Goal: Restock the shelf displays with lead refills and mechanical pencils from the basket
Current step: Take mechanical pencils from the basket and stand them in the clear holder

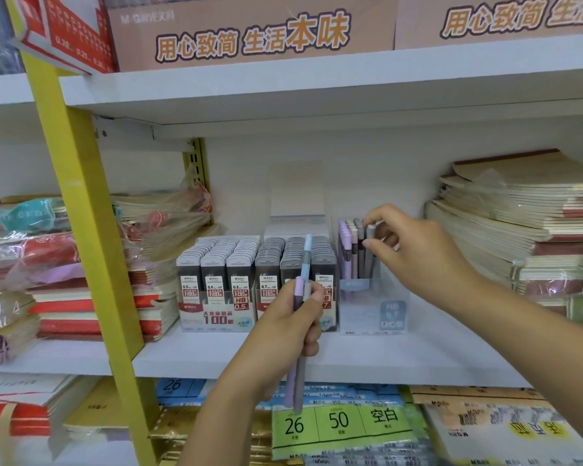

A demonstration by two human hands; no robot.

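My left hand (285,326) grips a small bunch of mechanical pencils (302,264) upright in front of the shelf: a blue one sticks up highest, purple and grey ones beside it. My right hand (414,250) pinches the top of a grey pencil (370,245) standing in the clear pencil display box (374,307), which holds several purple, pink and grey pencils. Left of it stand two display boxes of lead refills (223,284), full of dark cases marked 0.5 and 0.7. The basket is out of view.
Stacks of notebooks (525,227) fill the shelf on the right, wrapped notebook packs (64,270) on the left. A yellow upright post (81,210) crosses the left side. The white shelf board (367,358) runs in front of the boxes; paper packs (344,425) lie below.
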